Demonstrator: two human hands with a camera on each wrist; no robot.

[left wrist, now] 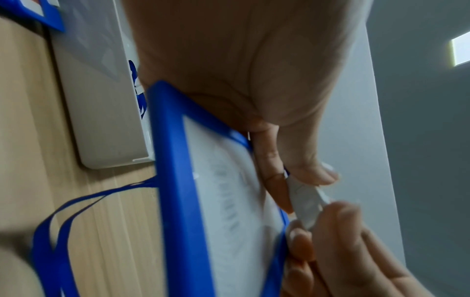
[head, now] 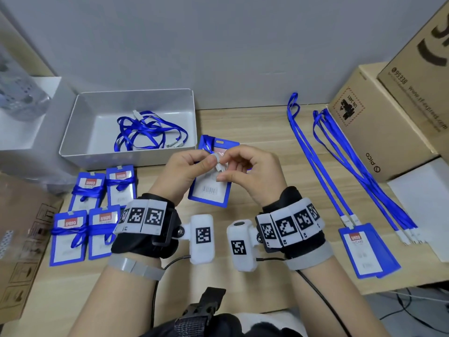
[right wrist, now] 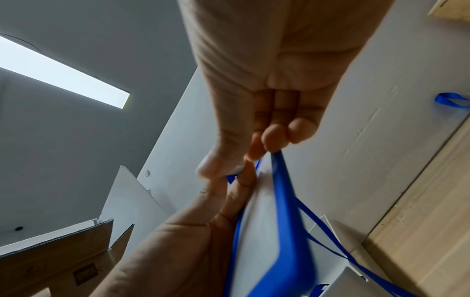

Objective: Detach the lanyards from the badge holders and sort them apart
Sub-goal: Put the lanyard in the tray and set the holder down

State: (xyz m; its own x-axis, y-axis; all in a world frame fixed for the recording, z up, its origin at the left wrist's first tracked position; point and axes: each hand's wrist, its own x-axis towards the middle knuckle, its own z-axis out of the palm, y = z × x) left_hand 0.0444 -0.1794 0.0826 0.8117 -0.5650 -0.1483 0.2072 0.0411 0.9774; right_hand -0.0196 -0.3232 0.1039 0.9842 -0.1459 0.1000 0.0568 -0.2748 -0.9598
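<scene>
Above the middle of the tabletop (head: 255, 132), we find both hands raised around one blue badge holder (head: 209, 190). The left hand (head: 187, 171) and the right hand (head: 250, 173) each pinch the white clip (head: 218, 164) at the end of its lanyard (left wrist: 76, 203), fingers curled; the strap trails down onto the wood. We note four more badge holders (head: 92, 212) wrapped in their straps at the left, loose lanyards (head: 145, 132) inside the grey tray (head: 73, 132) behind them, and further lanyards (head: 340, 161) laid straight at the right beside two stacked holders (head: 369, 251). Cardboard boxes (head: 379, 122) stand at the far right.
</scene>
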